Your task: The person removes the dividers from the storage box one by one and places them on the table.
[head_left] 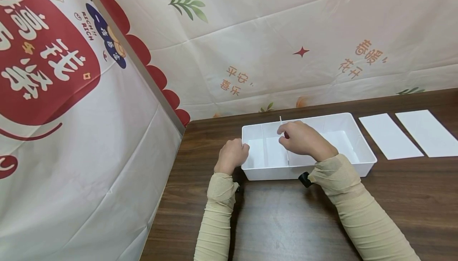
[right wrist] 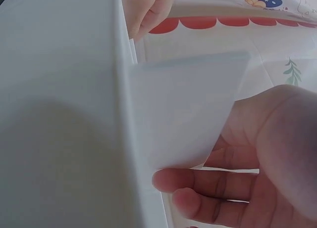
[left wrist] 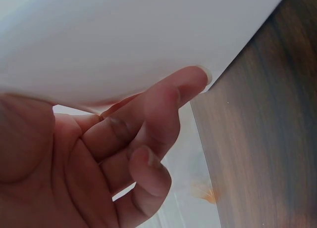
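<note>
A long white plastic box (head_left: 272, 174) stands on the table, with one thin divider (head_left: 265, 145) across its left part. My left hand (head_left: 231, 155) grips the box's left end wall. In the left wrist view, curled fingers (left wrist: 163, 104) lie against the white wall, and the thumb tip is hidden. Over the middle of the box, my right hand (head_left: 302, 138) holds a second white divider (right wrist: 183, 109) upright across the box. Its end shows just above the back rim in the head view. The right thumb tip cannot be seen.
Two flat white panels (head_left: 391, 136) (head_left: 427, 133) lie side by side on the brown wooden table (head_left: 279, 217), right of the box. A printed cloth (head_left: 272, 54) hangs behind the table, and another cloth (head_left: 107, 153) hangs along its left edge.
</note>
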`<state>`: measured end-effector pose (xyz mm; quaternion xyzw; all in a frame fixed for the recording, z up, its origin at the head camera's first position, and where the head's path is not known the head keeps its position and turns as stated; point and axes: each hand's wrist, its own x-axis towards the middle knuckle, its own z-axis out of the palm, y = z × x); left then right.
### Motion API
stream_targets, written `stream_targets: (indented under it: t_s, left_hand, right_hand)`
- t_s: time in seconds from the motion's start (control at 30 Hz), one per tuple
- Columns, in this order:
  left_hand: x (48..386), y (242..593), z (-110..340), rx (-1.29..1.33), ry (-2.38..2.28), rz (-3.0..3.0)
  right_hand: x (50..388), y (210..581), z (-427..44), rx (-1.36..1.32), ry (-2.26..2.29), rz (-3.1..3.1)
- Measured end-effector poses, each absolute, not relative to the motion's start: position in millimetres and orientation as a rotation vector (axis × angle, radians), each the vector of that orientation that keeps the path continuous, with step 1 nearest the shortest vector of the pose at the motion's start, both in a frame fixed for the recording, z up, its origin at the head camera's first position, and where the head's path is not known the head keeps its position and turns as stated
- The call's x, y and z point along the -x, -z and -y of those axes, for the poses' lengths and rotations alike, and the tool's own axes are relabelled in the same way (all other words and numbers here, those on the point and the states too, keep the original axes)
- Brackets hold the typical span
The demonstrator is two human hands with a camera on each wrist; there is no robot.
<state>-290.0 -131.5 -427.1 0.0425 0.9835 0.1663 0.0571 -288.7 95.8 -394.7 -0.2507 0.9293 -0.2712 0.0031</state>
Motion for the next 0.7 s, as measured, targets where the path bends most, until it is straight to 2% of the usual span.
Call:
stream_targets:
  t_s: [0.7]
  left_hand:
    - [291.7,429.3,131.5,-0.121,-0.520,-2.978]
  right_hand:
    - [286.4,392.5,-96.5,0.772,0.858,-2.945]
